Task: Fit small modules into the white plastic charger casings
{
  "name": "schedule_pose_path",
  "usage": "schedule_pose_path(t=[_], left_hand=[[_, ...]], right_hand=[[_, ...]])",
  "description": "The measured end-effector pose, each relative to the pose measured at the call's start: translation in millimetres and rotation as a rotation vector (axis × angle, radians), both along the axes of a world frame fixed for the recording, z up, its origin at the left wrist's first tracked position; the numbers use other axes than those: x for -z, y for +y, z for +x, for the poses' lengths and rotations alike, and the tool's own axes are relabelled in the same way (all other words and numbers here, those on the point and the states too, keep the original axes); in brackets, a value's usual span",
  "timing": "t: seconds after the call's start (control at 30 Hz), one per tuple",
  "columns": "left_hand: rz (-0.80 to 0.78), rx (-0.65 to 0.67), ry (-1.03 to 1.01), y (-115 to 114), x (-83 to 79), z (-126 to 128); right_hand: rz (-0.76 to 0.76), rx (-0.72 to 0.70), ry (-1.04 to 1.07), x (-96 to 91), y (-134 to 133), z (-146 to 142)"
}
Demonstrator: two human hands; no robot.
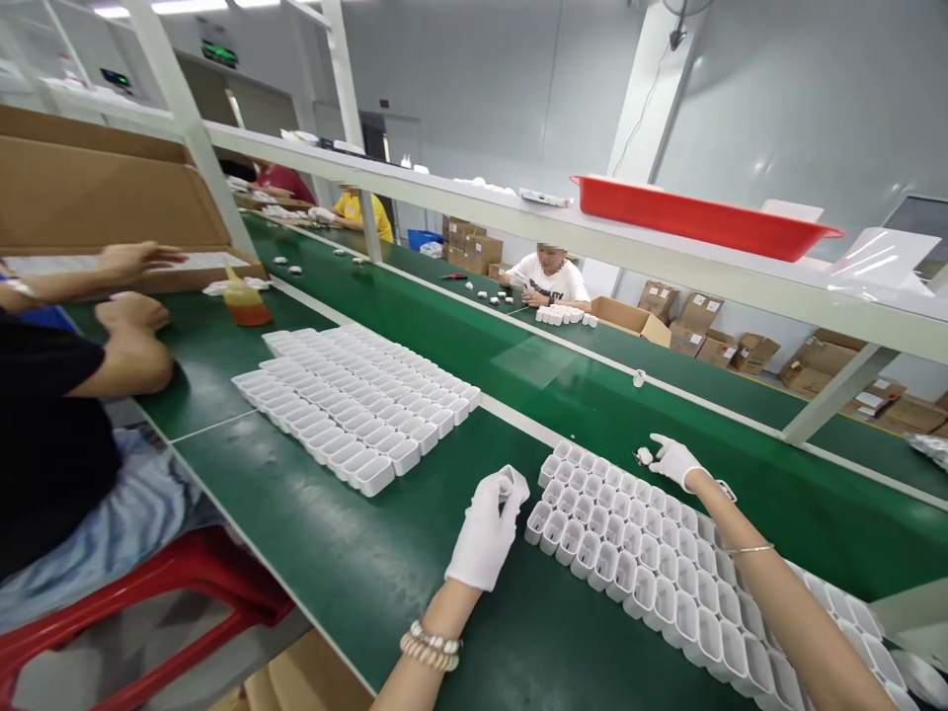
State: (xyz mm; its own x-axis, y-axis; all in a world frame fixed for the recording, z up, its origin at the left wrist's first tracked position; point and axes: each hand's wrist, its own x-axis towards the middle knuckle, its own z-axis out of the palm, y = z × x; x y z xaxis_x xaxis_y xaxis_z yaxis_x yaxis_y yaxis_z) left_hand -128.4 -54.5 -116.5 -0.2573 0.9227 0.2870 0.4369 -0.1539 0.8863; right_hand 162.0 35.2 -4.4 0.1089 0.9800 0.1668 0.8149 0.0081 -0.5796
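Note:
My left hand (485,528), in a white glove, is closed around a white plastic housing (516,482) just above the green table. My right hand (677,462), also gloved, reaches out over the green belt and pinches a small white part (644,456) between thumb and fingers. Beneath my right forearm, rows of white open-topped plastic housings (629,538) stand close together. Left of my left hand lies a second block of similar housings (362,400), packed in slanting rows.
A co-worker's arms (129,286) rest at the left by a cardboard box (96,188) and a bottle of orange liquid (246,298). Across the belt (444,326) sits another person (549,281). A red tray (696,217) lies on the overhead shelf. One loose white piece (639,377) lies beyond the belt.

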Motion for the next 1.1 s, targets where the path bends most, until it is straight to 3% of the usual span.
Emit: schedule_pose_path(t=[0.27,0.43,0.57,0.7,0.87,1.1], left_hand=[[0.049,0.001,-0.233,-14,-12.6,3],[-0.079,0.028,-0.451,-56,-20.9,20],[-0.058,0.196,-0.337,-103,-12.2,51],[-0.018,0.361,-0.165,-132,-4.5,80],[0.199,0.527,0.039,-134,-0.8,90],[0.251,0.58,0.141,-133,-0.3,88]], right_hand=[[0.044,-0.119,0.299,-18.4,-37,-3],[0.017,-0.166,0.426,-25.4,-50,14],[-0.082,-0.255,0.485,-22.7,-75,32],[-0.253,-0.328,0.544,-5.2,-139,34],[-0.471,-0.426,0.526,19.6,-209,21],[-0.499,-0.451,0.453,27.6,-222,18]])
